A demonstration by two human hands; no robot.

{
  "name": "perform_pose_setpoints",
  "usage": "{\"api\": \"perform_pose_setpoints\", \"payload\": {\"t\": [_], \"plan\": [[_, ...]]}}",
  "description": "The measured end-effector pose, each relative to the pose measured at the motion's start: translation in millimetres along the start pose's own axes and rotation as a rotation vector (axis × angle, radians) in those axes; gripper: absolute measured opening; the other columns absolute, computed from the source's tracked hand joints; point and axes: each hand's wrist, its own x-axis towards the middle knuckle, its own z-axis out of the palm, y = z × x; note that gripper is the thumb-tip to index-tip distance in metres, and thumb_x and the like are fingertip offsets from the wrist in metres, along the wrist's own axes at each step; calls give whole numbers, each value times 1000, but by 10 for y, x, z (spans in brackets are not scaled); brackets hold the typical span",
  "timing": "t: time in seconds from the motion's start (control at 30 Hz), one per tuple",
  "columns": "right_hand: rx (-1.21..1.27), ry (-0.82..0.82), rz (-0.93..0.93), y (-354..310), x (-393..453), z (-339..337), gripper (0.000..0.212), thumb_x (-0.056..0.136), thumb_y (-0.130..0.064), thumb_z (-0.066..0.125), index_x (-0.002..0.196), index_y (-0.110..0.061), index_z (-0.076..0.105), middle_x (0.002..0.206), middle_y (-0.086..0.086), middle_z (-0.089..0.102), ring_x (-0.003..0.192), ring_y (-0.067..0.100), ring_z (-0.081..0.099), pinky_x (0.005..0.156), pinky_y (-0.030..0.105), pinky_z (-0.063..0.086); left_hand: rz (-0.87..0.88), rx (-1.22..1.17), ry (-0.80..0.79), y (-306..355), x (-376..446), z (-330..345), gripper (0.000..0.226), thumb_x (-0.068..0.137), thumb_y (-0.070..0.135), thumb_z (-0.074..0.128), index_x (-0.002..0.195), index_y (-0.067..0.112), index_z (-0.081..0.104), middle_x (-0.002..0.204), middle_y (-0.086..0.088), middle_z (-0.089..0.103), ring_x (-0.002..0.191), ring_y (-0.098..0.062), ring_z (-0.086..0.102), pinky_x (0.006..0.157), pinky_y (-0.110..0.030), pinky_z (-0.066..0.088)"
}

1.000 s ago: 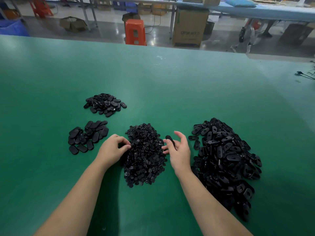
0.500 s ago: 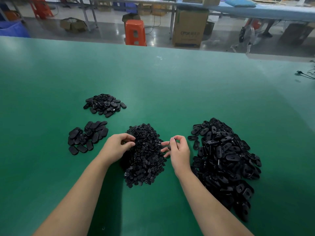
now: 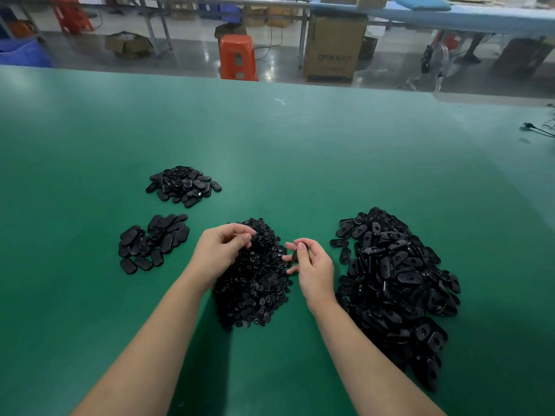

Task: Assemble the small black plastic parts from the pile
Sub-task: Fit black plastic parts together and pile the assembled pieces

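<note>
On the green table (image 3: 270,145) the work sits in four black heaps. A pile of small round-edged pieces (image 3: 255,283) lies at the centre, just under both hands. A much larger heap of oval shells (image 3: 393,280) spreads at about three o'clock from it, and two smaller groups of oval parts lie at nine to ten o'clock: a flat-laid cluster (image 3: 153,243) and, farther off, a looser mound (image 3: 183,186).

The left hand (image 3: 220,253) hovers over the upper left edge of the small-piece pile, fingers curled with thumb and forefinger drawn together as if pinching one tiny piece; whether anything sits in that grip cannot be told, since black blends into black there. The right hand (image 3: 313,264) has its grip closed on one oval shell (image 3: 297,253), thumb over its face and fingers curled behind, the other fingers partly spread toward the pile.

These parts look like light, rigid moulded plastic, smooth and a little glossy, so likely slippery between fingertips. The shell is best taken by its long edges, leaving its recessed face free. The small pieces probably need a fingertip pinch at the rim, one at a time, as they nest and cling in the heap.
</note>
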Motion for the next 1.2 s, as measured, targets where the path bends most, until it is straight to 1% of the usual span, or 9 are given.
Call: {"api": "perform_pose_setpoints", "payload": {"t": [0.13,0.2,0.27,0.4,0.53,0.73,0.9,1.07,1.2], "plan": [[5,22,-9,10,4,2,15,103,-12,53,100,-15,68,95,-5,76,80,20,74,58,31,58,-23,-248,-58,23,-8,150,17,95,7,67,93,19,79,80,-5,71,52,-13,46,51,-22,44],[-22,34,-2,23,13,-8,14,103,-18,55,100,-20,69,90,-5,76,71,21,73,60,34,59,-47,-296,-87,26,-10,217,13,93,8,70,95,16,79,86,-8,72,57,-14,52,57,-24,49],[-14,46,8,36,15,-10,13,102,-20,57,101,-22,70,90,-2,76,68,19,73,60,32,58,-61,-280,-87,25,-3,273,15,92,5,69,94,16,79,85,-11,70,57,-15,53,59,-25,50],[80,49,21,37,18,4,12,100,-14,60,98,-18,72,85,-7,74,81,22,77,61,29,61,-43,-224,-45,38,7,361,21,92,-3,66,99,15,75,74,-10,62,53,-15,52,53,-23,48],[78,42,23,54,29,1,12,99,-13,63,96,-19,73,84,-1,75,81,21,75,70,29,62,-102,-203,-21,54,0,390,17,89,-4,71,103,6,70,73,-5,70,52,-13,55,50,-24,49],[90,0,31,51,49,-1,13,104,-9,50,107,-4,62,100,14,73,88,21,76,73,29,62,-120,-104,22,50,-8,450,9,92,-2,68,94,3,74,61,-1,63,51,-10,55,50,-22,50],[58,-3,20,48,41,7,10,105,-10,50,106,-8,59,100,14,72,86,20,76,71,29,62,-120,11,58,91,30,591,11,91,-1,68,90,7,74,66,-4,67,49,-9,56,49,-24,51],[10,12,3,82,33,6,15,102,-10,52,99,-17,64,93,10,75,83,29,75,80,49,62,-99,239,78,130,71,734,11,89,3,68,83,11,72,64,1,68,41,-7,57,45,-20,48],[-32,14,-7,67,19,6,13,100,-13,55,98,-20,66,90,9,76,87,33,73,85,56,58,-97,378,114,152,75,804,12,87,8,67,82,17,74,74,2,73,53,-10,59,61,-27,56]]}}
